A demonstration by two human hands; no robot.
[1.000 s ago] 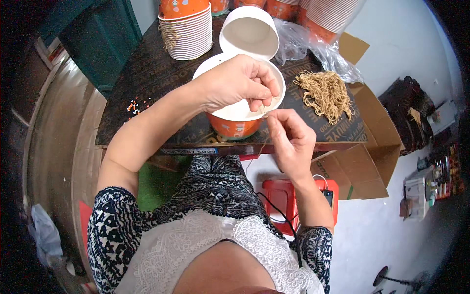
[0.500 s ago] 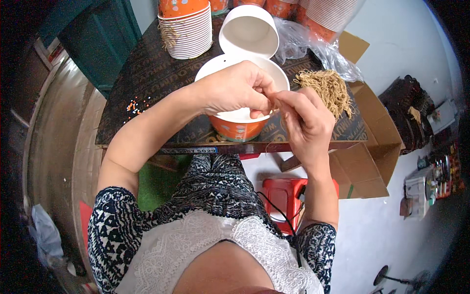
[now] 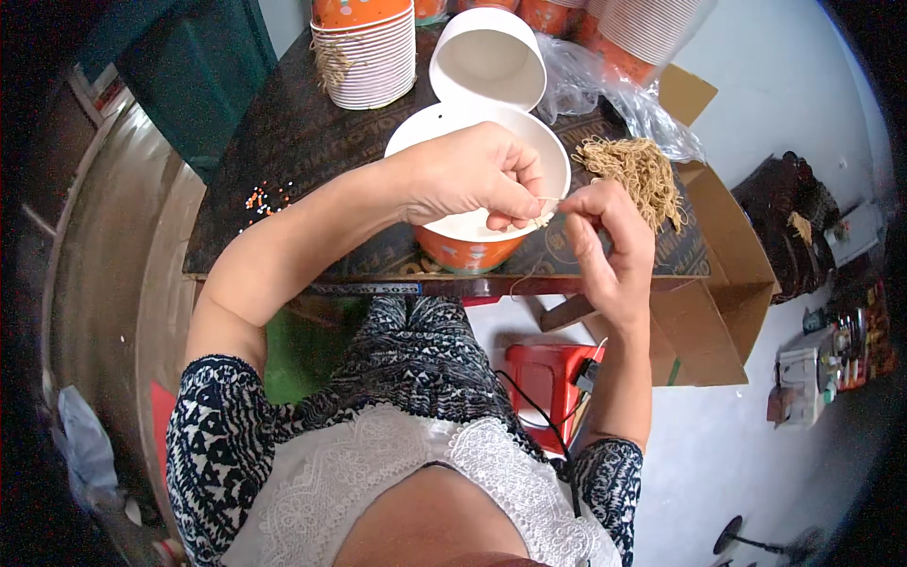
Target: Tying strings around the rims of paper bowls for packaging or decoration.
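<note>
my left hand (image 3: 468, 175) hangs over the orange paper cup (image 3: 470, 248), fingers curled and pinching a short tan string (image 3: 541, 220) at its tip. my right hand (image 3: 609, 241) is just beside it, thumb and forefinger pressed together on the same string, other fingers folded loosely. the two hands nearly touch at the pinch point. the string sits above the cup's right rim, near the tabletop's front edge. the cup stands at the front edge of the dark tabletop (image 3: 283, 151), about the middle, white inside, orange outside. behind it a second white cup (image 3: 487, 57) lies tilted with the open mouth toward me. a heap of tan strings (image 3: 638, 170) lies on the tabletop toward the front right corner, close to my right hand. a stack of cups (image 3: 367, 52) stands at the back left. clear plastic wrap (image 3: 605, 85) with more cups at the back right. small orange beads (image 3: 265, 197) scattered near the left edge. a cardboard box (image 3: 718, 283) stands open off the right edge.
</note>
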